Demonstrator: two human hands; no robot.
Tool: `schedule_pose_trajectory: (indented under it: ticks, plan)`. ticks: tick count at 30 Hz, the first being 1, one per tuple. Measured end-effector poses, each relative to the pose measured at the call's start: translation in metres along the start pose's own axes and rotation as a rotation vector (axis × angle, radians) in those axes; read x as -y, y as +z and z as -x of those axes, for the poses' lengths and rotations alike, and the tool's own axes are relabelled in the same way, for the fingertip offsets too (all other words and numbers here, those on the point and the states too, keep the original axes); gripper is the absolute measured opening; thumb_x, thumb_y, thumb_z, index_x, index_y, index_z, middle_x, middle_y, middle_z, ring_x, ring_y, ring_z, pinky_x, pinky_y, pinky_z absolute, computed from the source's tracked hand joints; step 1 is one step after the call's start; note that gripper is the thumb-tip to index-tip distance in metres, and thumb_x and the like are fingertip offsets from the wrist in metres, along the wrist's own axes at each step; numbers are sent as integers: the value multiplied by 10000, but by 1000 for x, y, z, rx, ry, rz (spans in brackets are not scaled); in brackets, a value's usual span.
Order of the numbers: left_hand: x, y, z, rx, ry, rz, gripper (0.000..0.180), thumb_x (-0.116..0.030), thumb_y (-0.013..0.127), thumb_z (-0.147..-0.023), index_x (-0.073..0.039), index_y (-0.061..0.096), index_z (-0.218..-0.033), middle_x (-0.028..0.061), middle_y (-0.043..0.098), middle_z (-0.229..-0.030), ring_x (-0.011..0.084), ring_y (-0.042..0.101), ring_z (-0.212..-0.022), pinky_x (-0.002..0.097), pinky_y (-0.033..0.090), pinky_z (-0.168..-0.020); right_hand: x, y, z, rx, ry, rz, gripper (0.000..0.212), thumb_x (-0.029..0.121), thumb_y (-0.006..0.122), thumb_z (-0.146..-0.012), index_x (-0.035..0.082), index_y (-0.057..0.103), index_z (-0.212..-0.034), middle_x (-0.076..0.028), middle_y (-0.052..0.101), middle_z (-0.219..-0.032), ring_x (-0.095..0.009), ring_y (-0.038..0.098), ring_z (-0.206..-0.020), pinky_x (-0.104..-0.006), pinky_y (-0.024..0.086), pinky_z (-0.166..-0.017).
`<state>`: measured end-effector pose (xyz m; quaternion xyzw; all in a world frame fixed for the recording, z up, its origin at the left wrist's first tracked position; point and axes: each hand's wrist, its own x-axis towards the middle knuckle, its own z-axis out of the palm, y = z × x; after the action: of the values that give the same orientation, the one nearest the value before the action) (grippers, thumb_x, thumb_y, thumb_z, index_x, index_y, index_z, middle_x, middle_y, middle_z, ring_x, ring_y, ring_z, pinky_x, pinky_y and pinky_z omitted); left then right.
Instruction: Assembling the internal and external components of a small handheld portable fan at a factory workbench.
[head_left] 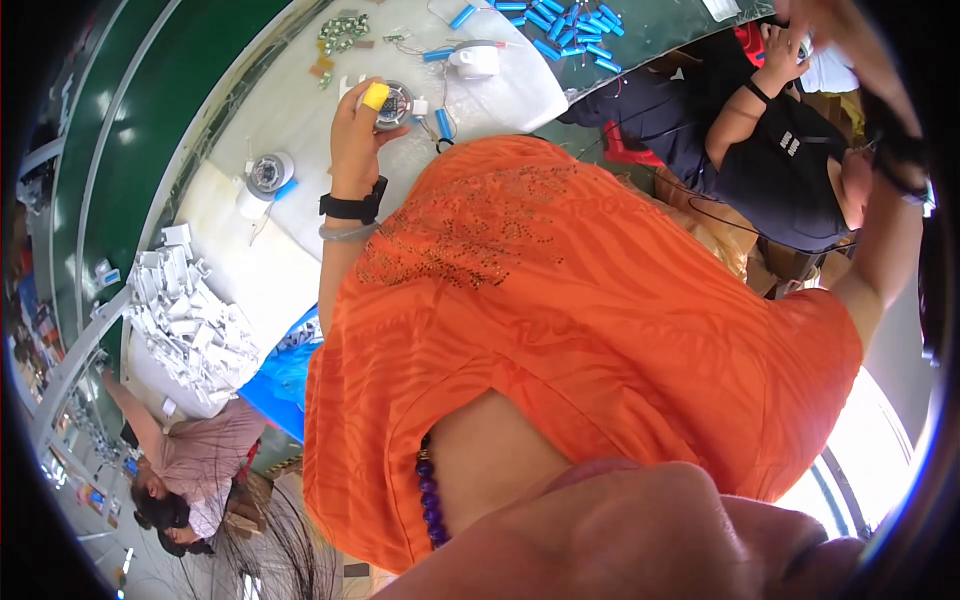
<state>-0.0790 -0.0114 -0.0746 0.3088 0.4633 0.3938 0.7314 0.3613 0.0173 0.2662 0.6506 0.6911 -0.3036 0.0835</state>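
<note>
My left hand (352, 150) is closed on the rim of a round grey-and-white housing (396, 106); one fingertip wears a yellow cover (375, 96). A circuit board with wires shows inside the housing, above the white work surface. Beside it a blue cylindrical battery (443, 123) hangs on thin wires, near a small black loop (445, 146). My right hand (845, 45) is raised far out at the upper right, away from the work surface. Motion smears its fingers, and part of it runs past the picture's edge.
Another wired white housing (478, 62) stands farther back, and a similar one (268, 173) lies left. Blue batteries (575, 28) and small green circuit boards (343, 32) lie beyond. White plastic parts (190, 325) are heaped left. Co-workers sit at right (790, 160) and lower left (195, 460).
</note>
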Motion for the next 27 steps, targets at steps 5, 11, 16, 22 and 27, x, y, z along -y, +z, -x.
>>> schedule_pose_trajectory:
  ticks: [5,11,16,22,27]
  plan:
    - [-3,-1,4,-98,-11,-55,362,-217,553,-948,-50,518,-1267,77,610,-1107,161,635,-948,321,584,-698,-94,221,-50,-468,-113,-162,614,284,676,-899,7,420,-1384,-164,519,-1339,-260,525,-1229,-354,419,-1021]
    - [-11,19,10,-191,-37,-142,356,-222,553,-954,-57,513,-1267,75,612,-1102,159,636,-938,319,579,-698,-132,370,-164,-1086,115,36,760,507,654,-837,9,438,-1368,-282,447,-1364,-458,415,-1268,-502,342,-1050]
    - [-12,45,19,-233,-35,-101,353,-241,558,-958,-64,516,-1261,68,616,-1088,160,635,-943,335,579,-705,-115,382,-228,-1215,28,-226,499,365,571,-921,26,531,-1285,-246,516,-1293,-463,438,-1237,-504,357,-1036]
    - [-35,67,9,-291,78,-84,350,-220,525,-964,-36,520,-1261,67,614,-1084,155,632,-939,344,579,-703,-88,384,-250,-1177,-107,-330,409,304,548,-940,-13,560,-1198,-239,554,-1228,-451,468,-1203,-504,358,-1031]
    - [-74,87,14,-90,211,-16,372,-273,497,-976,-41,542,-1262,62,611,-1113,149,637,-936,352,592,-681,-66,326,-199,-919,-321,-378,418,181,679,-859,-11,547,-1205,-177,590,-1180,-348,540,-1113,-439,425,-956]
